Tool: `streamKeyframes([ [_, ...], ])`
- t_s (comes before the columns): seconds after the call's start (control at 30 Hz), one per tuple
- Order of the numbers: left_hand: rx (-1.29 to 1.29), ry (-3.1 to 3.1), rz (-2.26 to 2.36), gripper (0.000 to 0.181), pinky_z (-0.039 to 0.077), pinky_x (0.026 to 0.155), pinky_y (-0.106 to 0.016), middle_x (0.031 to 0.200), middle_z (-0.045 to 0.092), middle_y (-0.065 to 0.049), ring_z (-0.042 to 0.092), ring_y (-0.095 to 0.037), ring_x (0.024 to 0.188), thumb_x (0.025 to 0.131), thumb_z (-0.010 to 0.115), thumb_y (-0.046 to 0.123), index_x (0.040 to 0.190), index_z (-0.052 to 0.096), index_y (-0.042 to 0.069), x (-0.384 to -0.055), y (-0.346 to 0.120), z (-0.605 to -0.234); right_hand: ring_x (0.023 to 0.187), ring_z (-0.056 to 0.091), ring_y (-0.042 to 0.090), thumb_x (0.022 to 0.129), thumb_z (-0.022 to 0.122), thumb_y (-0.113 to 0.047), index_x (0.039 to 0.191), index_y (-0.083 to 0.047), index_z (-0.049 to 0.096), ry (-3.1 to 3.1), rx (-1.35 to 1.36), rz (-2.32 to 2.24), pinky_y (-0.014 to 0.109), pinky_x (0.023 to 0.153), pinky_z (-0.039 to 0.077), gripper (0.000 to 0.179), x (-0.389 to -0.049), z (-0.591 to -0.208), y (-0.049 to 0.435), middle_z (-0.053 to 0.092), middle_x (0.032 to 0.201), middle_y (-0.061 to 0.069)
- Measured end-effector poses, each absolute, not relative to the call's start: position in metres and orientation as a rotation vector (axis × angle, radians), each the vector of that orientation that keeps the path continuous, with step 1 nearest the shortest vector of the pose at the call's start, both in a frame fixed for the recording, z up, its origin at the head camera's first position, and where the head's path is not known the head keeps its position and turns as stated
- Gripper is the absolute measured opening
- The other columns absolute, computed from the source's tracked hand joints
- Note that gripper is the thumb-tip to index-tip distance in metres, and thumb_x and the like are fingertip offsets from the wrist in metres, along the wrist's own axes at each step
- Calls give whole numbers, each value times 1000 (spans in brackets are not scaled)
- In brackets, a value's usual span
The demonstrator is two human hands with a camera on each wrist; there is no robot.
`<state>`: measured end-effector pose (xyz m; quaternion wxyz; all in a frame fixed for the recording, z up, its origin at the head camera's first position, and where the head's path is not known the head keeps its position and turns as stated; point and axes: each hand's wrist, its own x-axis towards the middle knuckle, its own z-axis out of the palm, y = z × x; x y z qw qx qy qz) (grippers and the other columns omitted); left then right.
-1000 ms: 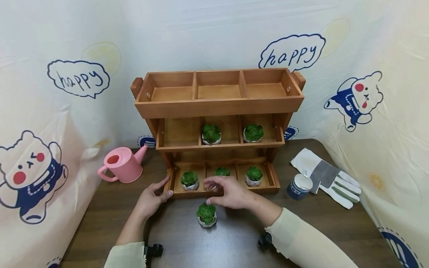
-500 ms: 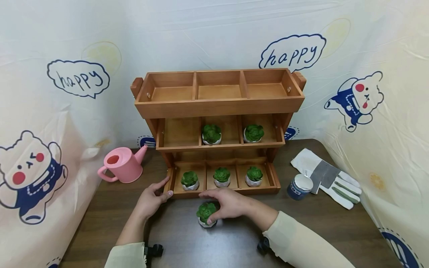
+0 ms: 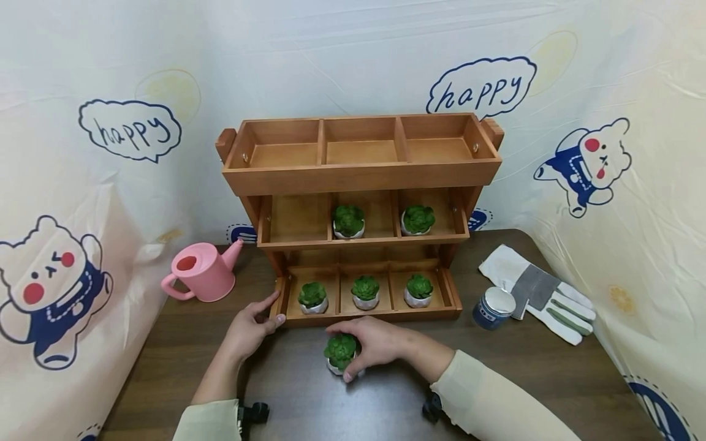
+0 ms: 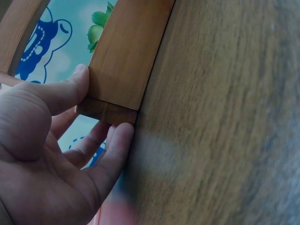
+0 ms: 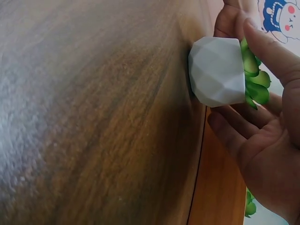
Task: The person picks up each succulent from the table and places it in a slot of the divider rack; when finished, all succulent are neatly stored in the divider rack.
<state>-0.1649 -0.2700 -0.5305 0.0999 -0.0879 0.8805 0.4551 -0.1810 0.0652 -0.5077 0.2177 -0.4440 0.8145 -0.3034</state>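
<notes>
My left hand [image 3: 246,331] grips the front left corner of the wooden three-tier plant stand [image 3: 361,177], its thumb on the front board [image 4: 126,51] in the left wrist view. On the table before the stand sits a green succulent in a white faceted pot [image 5: 218,70]. Around this pot my right hand [image 3: 377,342] curves, thumb on the near side and fingers behind. In the right wrist view the thumb [image 5: 267,44] looks apart from the pot; firm contact cannot be seen. The bottom tier holds three potted succulents [image 3: 366,291], one per compartment.
Two potted succulents [image 3: 349,220] stand in the middle tier's centre and right compartments. A pink watering can [image 3: 206,275] is at the left. To the right lie a blue jar with a pale lid [image 3: 493,308] and white-grey gloves [image 3: 543,294]. A printed curtain hangs behind.
My right hand has come down and back from the bottom tier's middle compartment to the loose succulent on the table, now curving around it. The left hand has stayed on the stand's corner.
</notes>
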Motion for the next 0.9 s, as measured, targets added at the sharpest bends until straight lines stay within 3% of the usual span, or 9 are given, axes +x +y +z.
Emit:
streamKeyframes([
  [0.33,-252,2608,1354,70,48,87,-45,145,51,-18,55,-32,106,91,79,45,154,51,35,-164,-271,-532,120,56,3,74,96,-40,156,-20,47,2219,-1222,-841,26,103,45,98,-181,-511,64,60,140,-7],
  [0.9,-235,2620,1351,70,47,92,-49,147,50,-19,55,-33,110,92,78,45,155,50,34,-165,-271,-531,124,55,6,72,96,-41,156,-23,46,2246,-1214,-771,29,105,44,99,-183,-513,69,60,140,-6],
])
